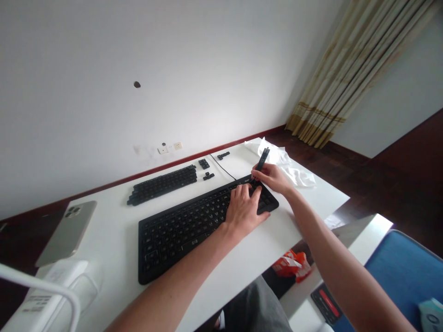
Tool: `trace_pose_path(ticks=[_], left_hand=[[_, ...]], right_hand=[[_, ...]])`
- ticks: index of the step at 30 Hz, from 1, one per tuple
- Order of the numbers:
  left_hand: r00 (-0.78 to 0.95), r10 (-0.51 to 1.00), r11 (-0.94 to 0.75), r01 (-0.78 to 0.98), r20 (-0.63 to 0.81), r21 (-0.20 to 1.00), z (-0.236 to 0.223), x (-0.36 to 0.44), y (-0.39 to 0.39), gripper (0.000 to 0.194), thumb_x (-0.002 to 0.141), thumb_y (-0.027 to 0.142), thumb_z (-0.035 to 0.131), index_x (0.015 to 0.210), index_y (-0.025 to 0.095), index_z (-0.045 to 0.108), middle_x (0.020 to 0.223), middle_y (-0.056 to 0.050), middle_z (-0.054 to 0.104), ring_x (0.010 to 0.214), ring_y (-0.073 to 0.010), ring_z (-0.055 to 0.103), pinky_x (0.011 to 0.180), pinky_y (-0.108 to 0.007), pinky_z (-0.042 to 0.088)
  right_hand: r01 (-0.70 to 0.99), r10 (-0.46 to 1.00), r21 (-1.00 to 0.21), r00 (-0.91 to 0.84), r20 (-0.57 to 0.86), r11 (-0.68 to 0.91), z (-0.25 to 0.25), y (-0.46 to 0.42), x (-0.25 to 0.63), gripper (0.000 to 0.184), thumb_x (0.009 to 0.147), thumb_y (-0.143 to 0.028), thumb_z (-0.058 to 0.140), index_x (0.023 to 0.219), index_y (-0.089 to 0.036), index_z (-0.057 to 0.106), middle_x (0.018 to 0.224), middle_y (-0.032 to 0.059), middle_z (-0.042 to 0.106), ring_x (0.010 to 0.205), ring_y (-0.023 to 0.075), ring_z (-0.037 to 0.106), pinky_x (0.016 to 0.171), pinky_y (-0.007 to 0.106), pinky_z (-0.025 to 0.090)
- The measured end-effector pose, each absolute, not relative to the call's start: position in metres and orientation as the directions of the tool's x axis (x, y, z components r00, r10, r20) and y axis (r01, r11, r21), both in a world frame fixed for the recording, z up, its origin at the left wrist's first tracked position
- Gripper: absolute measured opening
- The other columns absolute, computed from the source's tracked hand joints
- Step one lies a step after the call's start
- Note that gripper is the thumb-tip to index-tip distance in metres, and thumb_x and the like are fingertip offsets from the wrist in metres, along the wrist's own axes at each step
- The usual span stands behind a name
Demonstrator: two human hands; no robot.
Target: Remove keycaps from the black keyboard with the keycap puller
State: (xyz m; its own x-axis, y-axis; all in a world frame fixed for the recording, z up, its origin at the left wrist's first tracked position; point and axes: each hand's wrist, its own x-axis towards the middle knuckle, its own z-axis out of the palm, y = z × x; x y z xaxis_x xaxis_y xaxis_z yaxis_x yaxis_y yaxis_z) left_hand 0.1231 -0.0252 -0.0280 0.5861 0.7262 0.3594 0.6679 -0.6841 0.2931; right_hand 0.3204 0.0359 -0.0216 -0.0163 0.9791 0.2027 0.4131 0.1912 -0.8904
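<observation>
A black keyboard lies on the white table, many of its keycaps off and the bare key mounts showing. My left hand rests on its right part, fingers spread over the keys and thumb stretched to the right. Just beyond it, my right hand grips a slim black pen-like tool, held upright and slightly tilted over the keyboard's far right end. The tool's lower tip is mostly hidden by my fingers. Behind the keyboard, removed black keycaps lie in a large block, with small keycap groups to its right.
A phone lies face down at the table's left, near a white power strip and cable. A crumpled white plastic bag lies at the right. The keyboard's cord runs toward the wall. A blue seat stands at lower right.
</observation>
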Motion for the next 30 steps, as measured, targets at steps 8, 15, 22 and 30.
trace_pose_path(ticks=[8,15,22,30], left_hand=[[0.590,0.719,-0.689,0.675,0.367,0.265,-0.029,0.123,-0.027,0.077,0.086,0.058,0.081,0.148,0.019,0.056,0.129,-0.015,0.061,0.120,-0.0323,0.055,0.104,-0.046,0.049],[0.594,0.716,-0.692,0.673,0.366,0.262,-0.025,0.122,-0.027,0.072,0.088,0.058,0.079,0.145,0.019,0.059,0.128,-0.015,0.062,0.118,-0.0323,0.056,0.103,-0.047,0.050],[0.631,0.687,-0.705,0.698,0.361,0.121,-0.024,0.128,-0.048,0.058,0.102,0.043,0.063,0.151,0.013,0.057,0.139,-0.021,0.062,0.120,-0.0331,0.058,0.103,-0.046,0.050],[0.645,0.664,-0.719,0.690,0.380,0.085,-0.030,0.131,-0.059,0.050,0.105,0.030,0.052,0.152,0.012,0.057,0.155,-0.023,0.054,0.129,-0.0351,0.056,0.109,-0.046,0.046]], right_hand=[[0.344,0.977,-0.917,-0.139,0.162,0.201,-0.012,0.029,0.316,0.039,0.089,-0.063,0.075,0.094,-0.025,0.069,0.084,0.0063,0.079,0.077,0.0258,0.075,0.073,0.040,0.063],[0.331,0.980,-0.928,-0.152,0.129,0.173,-0.012,0.030,0.320,0.046,0.085,-0.068,0.077,0.095,-0.023,0.071,0.085,0.0079,0.080,0.077,0.0258,0.076,0.074,0.041,0.064],[0.352,0.975,-0.919,-0.189,0.115,0.177,-0.010,0.029,0.325,0.049,0.083,-0.069,0.079,0.097,-0.022,0.073,0.089,0.0094,0.082,0.076,0.0246,0.074,0.075,0.041,0.063],[0.396,0.954,-0.897,-0.289,0.082,0.197,0.001,0.023,0.320,0.047,0.087,-0.068,0.075,0.098,-0.023,0.073,0.092,0.0086,0.081,0.090,0.0285,0.076,0.082,0.040,0.062]])
